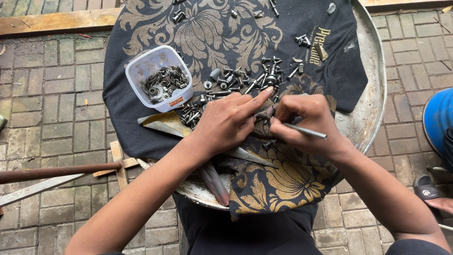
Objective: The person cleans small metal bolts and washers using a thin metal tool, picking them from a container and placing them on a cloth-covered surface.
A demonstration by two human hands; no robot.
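My left hand (pixel 226 122) rests on a black cloth with gold flower print (pixel 155 28), its index finger stretched out and touching a pile of small bolts and screws (pixel 257 78). My right hand (pixel 306 122) is closed around a thin metal rod (pixel 306 131) whose tip points left toward a small piece between both hands. A clear plastic tub (pixel 159 78) holding several washers and nuts stands to the left of the pile.
The cloth lies over a round metal tray (pixel 373 85) on a brick-paved floor. A folded paper scrap (pixel 163 123) sits under my left wrist. A rusty bar (pixel 52 171) lies at left, a wooden plank (pixel 56 21) at top, a blue object (pixel 439 120) and a sandalled foot (pixel 432 191) at right.
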